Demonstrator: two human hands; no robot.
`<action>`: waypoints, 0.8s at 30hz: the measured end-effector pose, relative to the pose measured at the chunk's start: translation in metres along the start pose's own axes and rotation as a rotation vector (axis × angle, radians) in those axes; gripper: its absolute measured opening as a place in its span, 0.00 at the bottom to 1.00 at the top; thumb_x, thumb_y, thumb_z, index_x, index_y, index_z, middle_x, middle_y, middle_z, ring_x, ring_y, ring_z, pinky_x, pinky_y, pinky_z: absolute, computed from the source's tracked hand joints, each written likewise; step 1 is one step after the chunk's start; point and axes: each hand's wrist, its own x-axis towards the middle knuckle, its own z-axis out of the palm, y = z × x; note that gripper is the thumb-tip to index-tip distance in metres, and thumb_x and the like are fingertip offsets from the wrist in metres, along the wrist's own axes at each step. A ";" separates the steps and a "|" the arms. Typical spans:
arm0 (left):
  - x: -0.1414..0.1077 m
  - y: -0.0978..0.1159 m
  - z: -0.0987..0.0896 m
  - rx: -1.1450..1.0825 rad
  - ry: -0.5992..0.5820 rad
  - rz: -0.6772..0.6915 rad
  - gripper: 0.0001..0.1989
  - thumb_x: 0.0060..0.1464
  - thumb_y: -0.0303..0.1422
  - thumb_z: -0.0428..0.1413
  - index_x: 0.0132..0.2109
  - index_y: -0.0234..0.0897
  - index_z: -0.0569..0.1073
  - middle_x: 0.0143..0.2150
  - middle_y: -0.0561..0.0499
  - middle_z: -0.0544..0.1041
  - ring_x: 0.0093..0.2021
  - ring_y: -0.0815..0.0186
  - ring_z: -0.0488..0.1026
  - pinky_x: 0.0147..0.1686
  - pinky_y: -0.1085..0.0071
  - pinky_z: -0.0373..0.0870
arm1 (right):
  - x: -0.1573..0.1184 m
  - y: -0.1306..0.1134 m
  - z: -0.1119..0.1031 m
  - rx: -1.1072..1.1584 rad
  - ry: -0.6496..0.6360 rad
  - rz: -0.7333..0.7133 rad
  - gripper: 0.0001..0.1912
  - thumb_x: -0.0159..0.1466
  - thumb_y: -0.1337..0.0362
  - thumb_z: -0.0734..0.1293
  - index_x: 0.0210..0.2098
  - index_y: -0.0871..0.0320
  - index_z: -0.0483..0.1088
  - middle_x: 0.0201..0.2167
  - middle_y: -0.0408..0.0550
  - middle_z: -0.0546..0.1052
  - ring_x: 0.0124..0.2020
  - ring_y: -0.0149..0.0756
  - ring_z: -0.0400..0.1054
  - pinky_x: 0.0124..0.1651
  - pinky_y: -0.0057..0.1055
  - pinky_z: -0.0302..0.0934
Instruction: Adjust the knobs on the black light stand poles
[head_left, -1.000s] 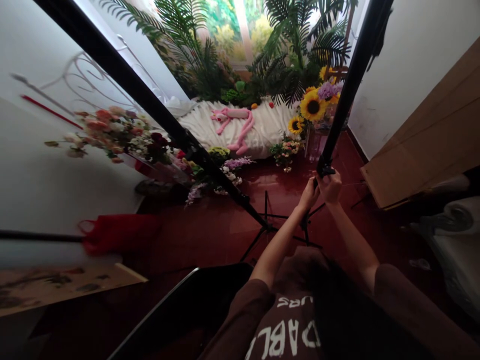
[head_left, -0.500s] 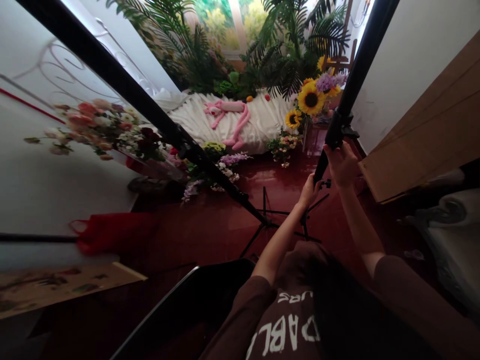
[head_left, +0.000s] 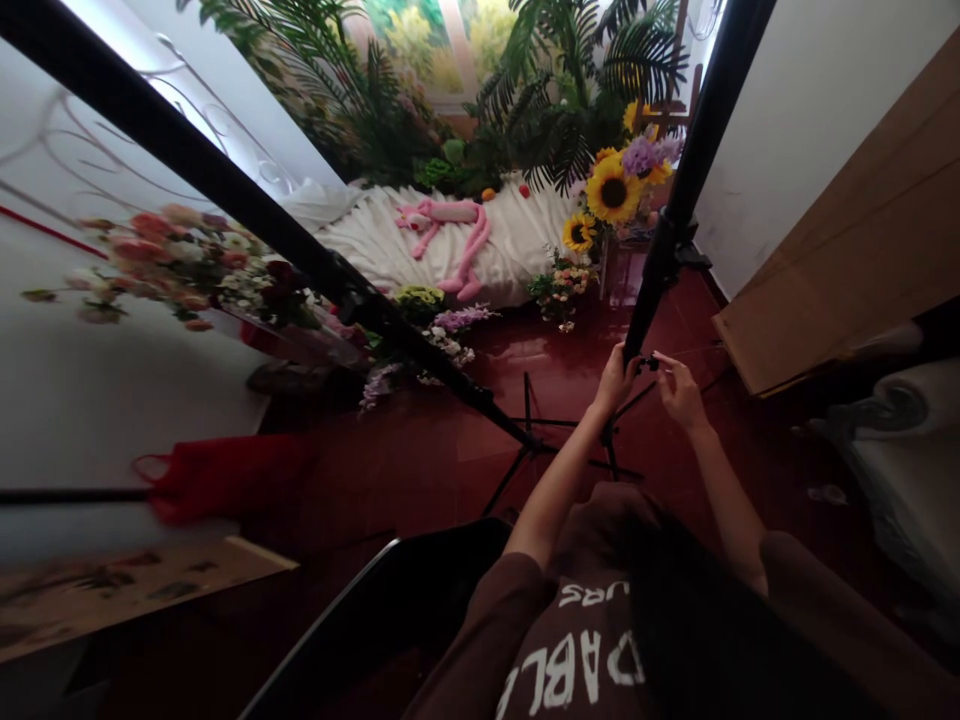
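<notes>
My left hand [head_left: 616,382] is wrapped around the lower part of a black light stand [head_left: 654,275] on the right. My right hand [head_left: 681,392] is beside the pole, its thumb and fingertips at a small black tightening knob [head_left: 649,364] that sticks out to the right. A second clamp collar [head_left: 679,250] with its own knob sits higher on the same pole. The stand's upper end runs out of view at the top. To the left, another black stand [head_left: 405,330] slants across the view, and neither hand touches it.
Thin tripod legs [head_left: 529,445] spread over the dark red floor [head_left: 435,450]. A pink plush toy [head_left: 454,225] lies on white cloth [head_left: 517,240]. Sunflowers [head_left: 611,190], pink flowers [head_left: 157,250], a red bag [head_left: 217,475] and a cardboard panel [head_left: 832,240] stand around.
My right hand has come down from the upper clamp collar to the lower knob. My left hand has kept its hold on the pole. The view has shifted slightly.
</notes>
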 end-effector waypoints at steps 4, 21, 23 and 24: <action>0.000 0.000 0.001 0.003 0.006 0.000 0.17 0.64 0.44 0.50 0.52 0.38 0.65 0.42 0.46 0.74 0.38 0.67 0.72 0.41 0.70 0.69 | -0.001 0.006 0.009 0.023 0.014 0.031 0.21 0.70 0.57 0.59 0.61 0.52 0.65 0.58 0.54 0.72 0.59 0.43 0.67 0.61 0.48 0.63; -0.002 0.008 0.000 -0.020 -0.007 -0.028 0.16 0.64 0.42 0.51 0.53 0.37 0.65 0.38 0.50 0.74 0.31 0.71 0.70 0.36 0.73 0.69 | 0.029 -0.001 0.022 0.293 0.116 0.435 0.17 0.65 0.54 0.65 0.50 0.53 0.70 0.23 0.37 0.72 0.24 0.29 0.68 0.32 0.26 0.65; -0.002 0.008 0.000 -0.022 -0.013 -0.025 0.16 0.64 0.43 0.50 0.52 0.36 0.65 0.38 0.50 0.74 0.31 0.72 0.70 0.35 0.74 0.68 | 0.035 -0.002 0.021 0.443 0.071 0.568 0.17 0.64 0.58 0.65 0.51 0.53 0.69 0.19 0.34 0.69 0.18 0.26 0.64 0.22 0.21 0.58; -0.002 0.009 0.000 -0.022 -0.014 -0.020 0.17 0.64 0.43 0.50 0.52 0.36 0.65 0.38 0.49 0.74 0.32 0.71 0.70 0.36 0.74 0.68 | 0.037 -0.002 0.019 0.530 0.026 0.653 0.17 0.64 0.59 0.65 0.53 0.54 0.68 0.17 0.33 0.68 0.15 0.25 0.60 0.18 0.19 0.53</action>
